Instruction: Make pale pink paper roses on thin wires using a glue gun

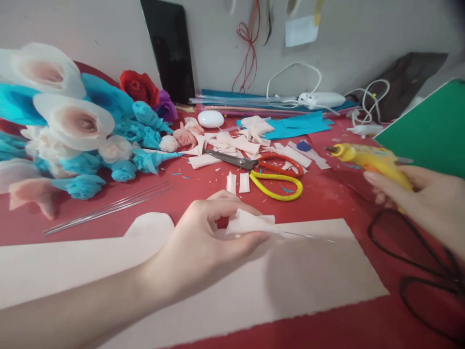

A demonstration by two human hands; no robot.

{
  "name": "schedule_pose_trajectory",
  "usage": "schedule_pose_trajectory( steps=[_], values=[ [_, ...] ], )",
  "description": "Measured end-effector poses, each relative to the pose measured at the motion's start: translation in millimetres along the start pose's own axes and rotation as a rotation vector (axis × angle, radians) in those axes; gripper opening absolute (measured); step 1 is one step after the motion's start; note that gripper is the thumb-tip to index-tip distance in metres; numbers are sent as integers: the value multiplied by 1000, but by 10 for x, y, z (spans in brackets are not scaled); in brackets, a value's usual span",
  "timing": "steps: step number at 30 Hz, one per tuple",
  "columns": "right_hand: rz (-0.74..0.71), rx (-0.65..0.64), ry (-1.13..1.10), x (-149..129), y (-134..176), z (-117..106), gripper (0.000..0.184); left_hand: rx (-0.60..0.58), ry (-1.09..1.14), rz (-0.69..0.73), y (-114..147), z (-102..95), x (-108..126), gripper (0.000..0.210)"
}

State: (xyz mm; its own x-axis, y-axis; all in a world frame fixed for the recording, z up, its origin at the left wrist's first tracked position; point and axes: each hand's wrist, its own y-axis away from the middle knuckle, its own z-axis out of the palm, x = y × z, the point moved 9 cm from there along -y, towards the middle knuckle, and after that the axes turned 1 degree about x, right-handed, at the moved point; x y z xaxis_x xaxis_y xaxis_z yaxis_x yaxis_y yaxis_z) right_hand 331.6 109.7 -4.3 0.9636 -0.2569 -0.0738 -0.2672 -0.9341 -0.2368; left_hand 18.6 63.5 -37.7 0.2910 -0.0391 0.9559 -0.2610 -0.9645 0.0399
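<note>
In my left hand (pixel 214 228) is a small pale pink paper flower (pixel 250 222), pinched between thumb and fingers. A thin wire stem (pixel 308 236) sticks out of it to the right. My right hand (pixel 421 194) grips a yellow hot glue gun (pixel 378 162) by its handle, nozzle pointing left, apart from the flower. Beneath my left hand lies a large sheet of pale pink paper (pixel 308 271). Just beyond that hand are two small paper strips (pixel 244 182) and scissors (pixel 276 186) with one red and one yellow handle.
White and blue paper flowers (pixel 76 121) crowd the left side. Loose wires (pixel 109 208) lie before them. Pink paper scraps (pixel 236 143) and blue paper (pixel 298 126) fill the middle back. A black cord (pixel 407 232) loops at right, near a green board (pixel 432 131). A white power strip (pixel 321 100) sits behind.
</note>
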Motion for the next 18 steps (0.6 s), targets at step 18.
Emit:
schedule_pose_trajectory(
  steps=[18],
  values=[
    [-898, 192, -568, -1624, 1149, -713, 10, 32, 20, 226, 45, -42, 226, 9]
  ],
)
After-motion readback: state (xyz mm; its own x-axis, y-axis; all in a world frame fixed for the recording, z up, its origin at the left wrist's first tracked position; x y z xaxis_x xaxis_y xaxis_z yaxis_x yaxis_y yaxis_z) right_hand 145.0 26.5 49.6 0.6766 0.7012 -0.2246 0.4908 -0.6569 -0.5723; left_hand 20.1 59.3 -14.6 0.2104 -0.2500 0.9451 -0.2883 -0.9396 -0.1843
